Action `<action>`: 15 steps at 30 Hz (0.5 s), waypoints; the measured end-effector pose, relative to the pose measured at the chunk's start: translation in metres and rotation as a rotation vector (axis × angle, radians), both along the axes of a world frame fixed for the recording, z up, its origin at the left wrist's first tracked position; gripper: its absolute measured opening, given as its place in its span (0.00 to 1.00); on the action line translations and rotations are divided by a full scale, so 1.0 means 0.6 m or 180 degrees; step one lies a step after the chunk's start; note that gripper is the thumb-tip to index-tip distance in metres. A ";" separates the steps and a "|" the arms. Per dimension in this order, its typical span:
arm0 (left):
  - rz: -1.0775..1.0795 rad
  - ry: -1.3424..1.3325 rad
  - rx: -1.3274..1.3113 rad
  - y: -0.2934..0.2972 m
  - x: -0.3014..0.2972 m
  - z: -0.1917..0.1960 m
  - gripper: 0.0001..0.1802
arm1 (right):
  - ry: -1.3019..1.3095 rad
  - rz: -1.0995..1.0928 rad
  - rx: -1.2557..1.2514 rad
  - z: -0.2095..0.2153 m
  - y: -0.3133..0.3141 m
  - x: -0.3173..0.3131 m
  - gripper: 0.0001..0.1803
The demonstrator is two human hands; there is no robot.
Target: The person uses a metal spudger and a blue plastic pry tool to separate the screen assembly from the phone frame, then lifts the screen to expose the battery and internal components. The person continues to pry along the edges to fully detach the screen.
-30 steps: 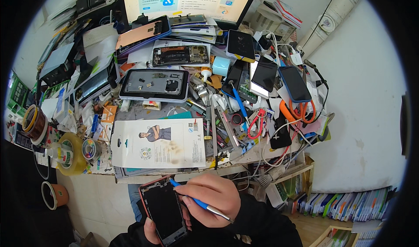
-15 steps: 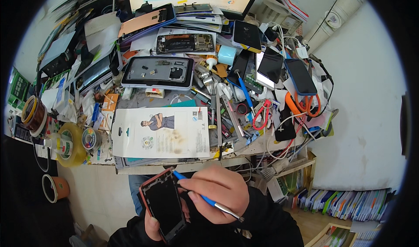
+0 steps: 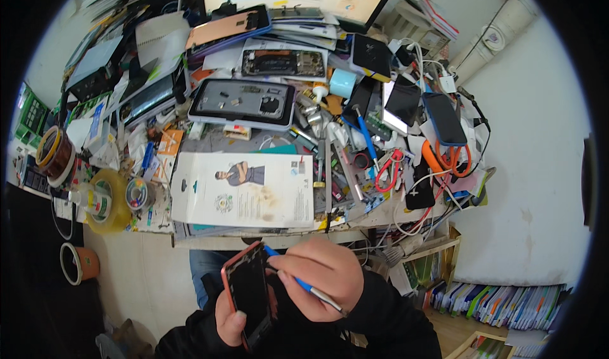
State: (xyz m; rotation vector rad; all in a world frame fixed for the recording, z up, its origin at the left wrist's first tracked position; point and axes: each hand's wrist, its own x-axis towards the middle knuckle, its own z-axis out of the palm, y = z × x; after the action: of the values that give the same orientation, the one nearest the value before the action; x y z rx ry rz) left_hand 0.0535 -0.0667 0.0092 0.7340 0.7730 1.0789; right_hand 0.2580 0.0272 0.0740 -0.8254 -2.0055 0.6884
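Holds a coral-rimmed smartphone body (image 3: pixel 252 292) in the left hand (image 3: pixel 228 321), wrapped around its near part with the thumb over the left rim and with fingertips by the right edge. Pinches a slim blue-and-silver pen-shaped tool (image 3: pixel 325 298) in the right hand (image 3: pixel 325 273), with fingers curled about the shaft, just to the right of the smartphone body. Puts the blue end at the smartphone body's far right corner; cannot tell whether touching the rim or just clear of it. Points the smartphone body's long axis mostly away from the wearer, slanting a little leftward at the far end, apparently with the dark face tipped rightward. Sets the tool's long axis aslant to that, from the far right corner down to the right. Has the right hand nearer to that corner, the left hand nearer to the near left side. Shows a white printed card (image 3: pixel 244 187) beyond the smartphone body, flat on the cluttered desk (image 3: pixel 292 237), a roll of clear tape (image 3: pixel 120 216) beyond and well leftward, and an orange-brown pot (image 3: pixel 91 262) well to the left.
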 end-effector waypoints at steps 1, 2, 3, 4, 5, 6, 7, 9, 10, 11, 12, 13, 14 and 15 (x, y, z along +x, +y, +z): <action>0.0013 0.0014 -0.0104 -0.001 0.001 0.000 0.51 | -0.0030 0.0032 -0.0028 0.000 -0.001 0.001 0.14; -0.0183 0.0038 0.0040 0.003 -0.002 -0.003 0.51 | 0.0024 -0.0001 -0.0113 -0.002 0.000 0.000 0.14; -0.0203 0.0088 -0.0067 0.001 -0.002 -0.003 0.53 | -0.0001 -0.0070 -0.0056 -0.002 -0.002 0.000 0.13; -0.0189 0.0097 -0.0162 0.001 -0.004 -0.004 0.56 | -0.0005 -0.0058 -0.0067 -0.002 -0.002 0.000 0.12; -0.0251 0.0090 -0.0077 0.004 -0.007 -0.006 0.56 | -0.0046 -0.0099 -0.0139 -0.001 -0.003 0.001 0.12; -0.0092 0.0287 -0.0051 0.005 -0.010 -0.006 0.57 | -0.0299 -0.0040 -0.0269 0.000 -0.004 0.002 0.12; -0.0185 0.0245 -0.0200 0.006 -0.012 -0.007 0.57 | -0.0406 -0.0050 -0.0367 0.001 -0.006 0.003 0.11; -0.0316 0.0190 -0.0211 0.009 -0.016 -0.005 0.57 | -0.0224 0.0094 -0.0374 0.003 -0.010 0.005 0.12; -0.0331 -0.0014 -0.0347 0.010 -0.017 -0.003 0.57 | -0.0070 -0.0095 -0.0395 0.003 -0.011 0.007 0.11; -0.0279 -0.0250 -0.0505 0.009 -0.016 0.001 0.57 | 0.0032 -0.0245 -0.0406 0.002 -0.014 0.005 0.11; -0.0238 -0.0493 -0.0658 0.010 -0.015 0.004 0.57 | -0.0090 -0.0166 -0.0417 0.001 -0.014 0.006 0.12; -0.0261 -0.0552 -0.0762 0.009 -0.016 0.008 0.59 | -0.0143 -0.0059 -0.0375 -0.002 -0.015 0.003 0.13; -0.0334 -0.0493 -0.0770 0.010 -0.016 0.011 0.59 | -0.0161 0.0040 -0.0284 -0.004 -0.013 0.002 0.13; -0.0435 -0.0496 -0.0771 0.010 -0.017 0.014 0.60 | -0.0294 0.0092 -0.0195 -0.007 -0.011 0.000 0.15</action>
State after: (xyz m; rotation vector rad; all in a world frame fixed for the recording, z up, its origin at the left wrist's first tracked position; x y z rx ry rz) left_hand 0.0435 -0.0605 0.0179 0.4837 0.6949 0.8893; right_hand 0.2580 0.0208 0.0701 -0.8802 -2.0915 0.7434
